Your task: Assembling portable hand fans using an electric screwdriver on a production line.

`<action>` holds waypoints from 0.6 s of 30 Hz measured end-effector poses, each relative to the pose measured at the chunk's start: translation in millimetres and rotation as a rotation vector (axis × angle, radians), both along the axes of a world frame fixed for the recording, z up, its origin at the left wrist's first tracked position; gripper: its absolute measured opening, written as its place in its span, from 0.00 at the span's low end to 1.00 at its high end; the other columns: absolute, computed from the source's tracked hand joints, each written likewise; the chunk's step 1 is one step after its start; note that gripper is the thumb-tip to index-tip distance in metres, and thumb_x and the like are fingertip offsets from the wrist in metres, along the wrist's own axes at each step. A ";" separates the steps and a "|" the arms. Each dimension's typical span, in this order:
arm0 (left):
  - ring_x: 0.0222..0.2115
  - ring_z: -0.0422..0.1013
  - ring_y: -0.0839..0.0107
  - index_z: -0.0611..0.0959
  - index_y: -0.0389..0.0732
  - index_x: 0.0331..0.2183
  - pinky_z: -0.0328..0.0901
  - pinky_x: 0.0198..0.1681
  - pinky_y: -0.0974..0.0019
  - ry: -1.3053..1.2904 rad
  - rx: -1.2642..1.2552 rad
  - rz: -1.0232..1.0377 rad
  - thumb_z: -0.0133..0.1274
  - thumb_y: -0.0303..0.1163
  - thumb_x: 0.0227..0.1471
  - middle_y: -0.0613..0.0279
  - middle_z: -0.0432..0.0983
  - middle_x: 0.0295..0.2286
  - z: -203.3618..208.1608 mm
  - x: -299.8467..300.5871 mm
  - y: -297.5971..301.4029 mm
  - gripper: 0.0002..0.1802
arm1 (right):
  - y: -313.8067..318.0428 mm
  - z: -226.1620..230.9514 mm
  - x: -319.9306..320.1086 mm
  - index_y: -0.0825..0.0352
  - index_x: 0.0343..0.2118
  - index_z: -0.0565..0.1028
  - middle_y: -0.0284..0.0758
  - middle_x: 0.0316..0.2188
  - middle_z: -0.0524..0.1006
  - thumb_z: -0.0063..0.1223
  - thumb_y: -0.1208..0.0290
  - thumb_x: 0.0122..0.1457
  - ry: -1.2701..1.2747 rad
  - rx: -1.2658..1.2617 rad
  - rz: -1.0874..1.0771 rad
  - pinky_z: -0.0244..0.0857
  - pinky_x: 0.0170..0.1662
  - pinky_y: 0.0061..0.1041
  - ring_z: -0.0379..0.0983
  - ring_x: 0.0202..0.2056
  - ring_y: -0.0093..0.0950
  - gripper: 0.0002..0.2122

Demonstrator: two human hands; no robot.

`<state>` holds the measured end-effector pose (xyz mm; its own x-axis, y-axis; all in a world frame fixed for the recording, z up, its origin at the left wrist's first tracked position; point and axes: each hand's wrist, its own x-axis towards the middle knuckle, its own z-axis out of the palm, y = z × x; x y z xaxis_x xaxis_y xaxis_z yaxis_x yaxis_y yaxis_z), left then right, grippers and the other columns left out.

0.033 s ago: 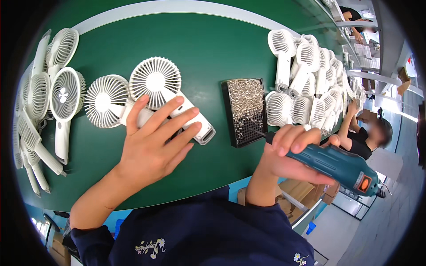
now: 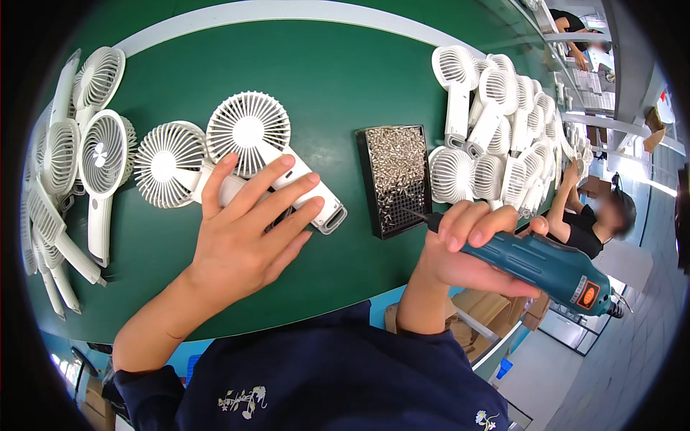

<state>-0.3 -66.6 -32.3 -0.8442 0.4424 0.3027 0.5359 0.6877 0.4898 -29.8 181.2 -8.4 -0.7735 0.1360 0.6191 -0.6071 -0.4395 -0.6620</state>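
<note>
My left hand [image 2: 244, 230] lies flat, fingers spread, on the handles of two white handheld fans that rest side by side on the green table [image 2: 338, 79]. One fan head [image 2: 248, 133] is to the right, the other fan head [image 2: 169, 164] to the left. My right hand [image 2: 460, 251] grips a teal electric screwdriver [image 2: 546, 266]. Its bit points left at the near right corner of a black tray of small screws [image 2: 395, 176], which sits between my hands.
A heap of white fans [image 2: 503, 122] lies at the right of the tray, and another heap of fans [image 2: 79, 165] lines the table's left edge. Another person in dark clothes [image 2: 589, 223] works beyond the right edge. Cardboard boxes sit below the table.
</note>
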 end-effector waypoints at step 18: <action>0.53 0.65 0.60 0.83 0.45 0.40 0.44 0.59 0.43 0.029 0.012 0.009 0.64 0.32 0.37 0.65 0.75 0.46 -0.6 -4.4 6.1 0.22 | -4.9 -13.9 2.3 0.58 0.53 0.56 0.36 0.19 0.67 0.28 0.27 0.54 -0.058 -0.059 -0.043 0.60 0.13 0.24 0.64 0.12 0.26 0.37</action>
